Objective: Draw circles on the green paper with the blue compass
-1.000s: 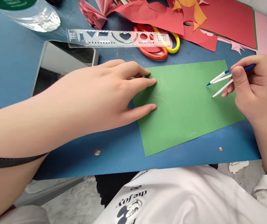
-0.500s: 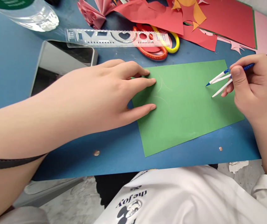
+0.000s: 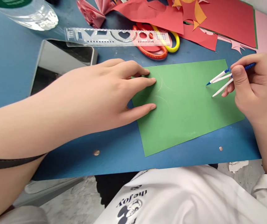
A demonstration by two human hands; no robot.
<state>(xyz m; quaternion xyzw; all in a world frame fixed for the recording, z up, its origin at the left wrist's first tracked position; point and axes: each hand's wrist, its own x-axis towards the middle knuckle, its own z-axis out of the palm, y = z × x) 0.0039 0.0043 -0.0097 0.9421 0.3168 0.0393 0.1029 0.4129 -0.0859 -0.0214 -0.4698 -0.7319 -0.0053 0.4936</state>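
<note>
Almost nothing shifts over the last second: both hands keep their posts and only the view drifts a touch. We note the right hand point(image 3: 255, 87) closed in a pinch around the upper end of a white-legged compass point(image 3: 219, 76), thumb on top, its legs fanning away from the grip toward the left hand. The blue tip and one bare white leg reach over the near end of the green sheet point(image 3: 189, 105); whether either touches the paper we cannot tell. At the far end of the sheet from the grip, the left hand point(image 3: 105, 93) lies flat and open with nothing in it, fingertips point(image 3: 152, 81) pressing on the sheet's edge. Risk, in our judgement: the sheet is pinned at one end only, so a sideways push from the legs could swing or buckle the free end, and a slack pinch could let the legs spread. The sheet lies flat on the blue table point(image 3: 12, 68), matte, uncreased, with faint pale arcs point(image 3: 163, 88) just beyond the pressing fingertips.
</note>
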